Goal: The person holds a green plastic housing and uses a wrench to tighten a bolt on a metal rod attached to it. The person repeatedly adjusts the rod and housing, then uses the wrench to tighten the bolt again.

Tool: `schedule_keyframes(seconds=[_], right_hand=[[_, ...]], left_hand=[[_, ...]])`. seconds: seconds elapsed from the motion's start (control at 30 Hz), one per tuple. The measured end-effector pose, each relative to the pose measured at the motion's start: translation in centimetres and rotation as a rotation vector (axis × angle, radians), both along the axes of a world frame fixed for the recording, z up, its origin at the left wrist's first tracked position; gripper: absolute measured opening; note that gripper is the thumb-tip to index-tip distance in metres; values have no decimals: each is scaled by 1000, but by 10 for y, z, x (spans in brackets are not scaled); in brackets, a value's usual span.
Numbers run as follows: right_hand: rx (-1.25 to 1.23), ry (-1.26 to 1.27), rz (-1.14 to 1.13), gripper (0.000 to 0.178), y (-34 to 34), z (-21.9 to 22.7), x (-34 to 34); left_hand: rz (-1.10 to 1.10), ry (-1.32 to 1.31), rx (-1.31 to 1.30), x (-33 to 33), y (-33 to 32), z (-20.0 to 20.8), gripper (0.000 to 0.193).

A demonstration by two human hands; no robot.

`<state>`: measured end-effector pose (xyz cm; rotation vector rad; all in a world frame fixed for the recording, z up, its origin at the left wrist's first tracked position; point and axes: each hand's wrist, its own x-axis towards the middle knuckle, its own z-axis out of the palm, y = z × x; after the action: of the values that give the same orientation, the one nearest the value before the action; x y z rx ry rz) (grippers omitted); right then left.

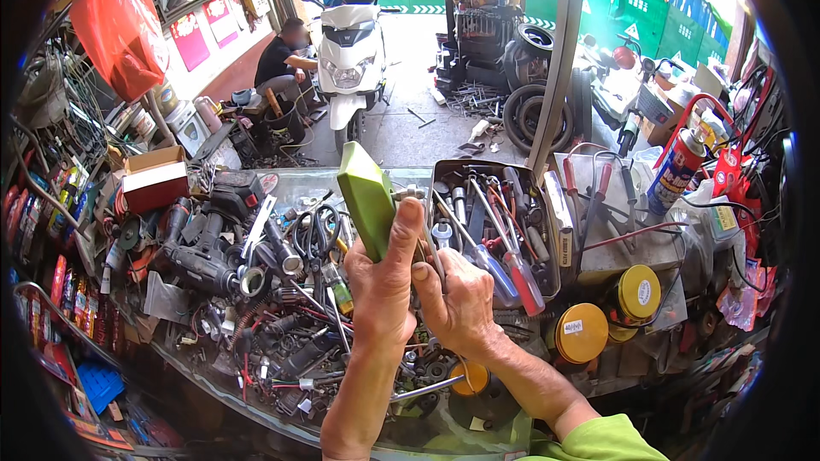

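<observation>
In front of me, above the cluttered bench, my left hand (383, 277) is closed around a lime-green block-shaped piece (366, 201), its thumb pointing up. The piece stands tilted, and its lower end is hidden in the palm. Right beside it, my right hand (459, 297) has its fingers curled and its thumb against a thin greyish strip (434, 248), which rises close to the green piece. Whether the strip is joined to that piece I cannot tell. Below both hands lie small parts, wires and a metal rod (427, 389).
A tray of screwdrivers (558, 266) sits right of my hands; yellow-lidded jars (582, 333) and a spray can (676, 172) stand farther right. A power drill (203, 266) and an open box (155, 181) lie left. Beyond are a white scooter (348, 55) and a crouching person (286, 64).
</observation>
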<state>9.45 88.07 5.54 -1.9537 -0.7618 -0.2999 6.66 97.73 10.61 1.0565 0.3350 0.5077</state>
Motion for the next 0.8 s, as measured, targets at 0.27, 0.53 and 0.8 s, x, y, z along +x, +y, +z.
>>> schedule_keyframes(seconds=[0.27, 0.53, 0.8], right_hand=[[-1, -52, -15, 48, 4, -2, -3], [-44, -83, 0, 46, 2, -1, -4], [-71, -94, -7, 48, -1, 0, -4]], left_hand=[[41, 20, 62, -1, -1, 7, 38], [107, -36, 90, 4, -3, 11, 26], [91, -74, 105, 8, 0, -2, 26]])
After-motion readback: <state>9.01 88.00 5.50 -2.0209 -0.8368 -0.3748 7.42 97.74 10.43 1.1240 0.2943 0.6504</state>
